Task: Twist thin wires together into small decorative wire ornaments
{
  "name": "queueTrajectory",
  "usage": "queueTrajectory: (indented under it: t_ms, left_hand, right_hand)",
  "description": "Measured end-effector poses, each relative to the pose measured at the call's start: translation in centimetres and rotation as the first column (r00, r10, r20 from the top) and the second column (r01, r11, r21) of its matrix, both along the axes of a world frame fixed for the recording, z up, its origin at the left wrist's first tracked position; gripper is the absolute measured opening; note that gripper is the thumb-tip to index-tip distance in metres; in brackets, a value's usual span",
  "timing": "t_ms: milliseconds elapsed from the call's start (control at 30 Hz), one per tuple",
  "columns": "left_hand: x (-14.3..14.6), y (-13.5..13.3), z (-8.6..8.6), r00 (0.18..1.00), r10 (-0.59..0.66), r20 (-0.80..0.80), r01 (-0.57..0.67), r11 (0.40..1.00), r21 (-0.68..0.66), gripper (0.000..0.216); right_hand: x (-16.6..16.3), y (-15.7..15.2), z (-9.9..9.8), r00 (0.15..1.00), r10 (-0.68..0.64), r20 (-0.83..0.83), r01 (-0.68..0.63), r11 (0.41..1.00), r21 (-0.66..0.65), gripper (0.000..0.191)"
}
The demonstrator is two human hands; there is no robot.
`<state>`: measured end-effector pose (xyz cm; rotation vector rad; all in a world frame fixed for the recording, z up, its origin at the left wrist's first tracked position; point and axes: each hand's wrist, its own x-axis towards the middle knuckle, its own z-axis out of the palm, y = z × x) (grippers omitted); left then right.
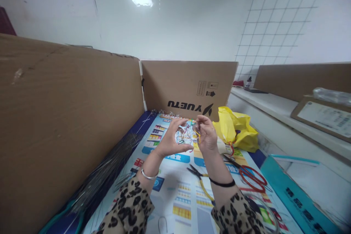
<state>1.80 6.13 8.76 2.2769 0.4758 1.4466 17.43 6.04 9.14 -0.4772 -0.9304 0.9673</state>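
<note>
Grip's apart on the left hand, unclear on the right hand by that yellow strand; looks unfinished.

Left hand curved wide; right hand curled

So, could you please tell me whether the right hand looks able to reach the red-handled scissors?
Probably yes: the red-handled scissors lie close by, handles uncovered, though the right hand seems busy with a thin yellow strand.
</note>
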Motion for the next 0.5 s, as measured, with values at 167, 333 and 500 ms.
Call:
queueTrajectory:
  t_ms: [167,333,500]
  left_hand:
    - [0.0,-0.3,0.5,0.999,-0.025,-0.038,0.025,1.0,-0.014,0.084]
    - [0.0,0.3,-0.1,0.998,-0.065,0.008,0.066,0.993,-0.096,0.082]
    - [0.3,0.9,-1.1,0.996,-0.068,0.049,0.075,0.983,-0.17,0.08]
  right_hand:
    - [0.0,-0.7,0.6,0.985,0.133,0.113,-0.131,0.991,-0.026,0.029]
    - [0.1,-0.9,0.4,0.96,0.239,0.146,-0.235,0.971,-0.045,0.03]
    - [-0.1,-0.1,-0.1,0.989,0.134,0.066,-0.131,0.99,-0.052,0.02]
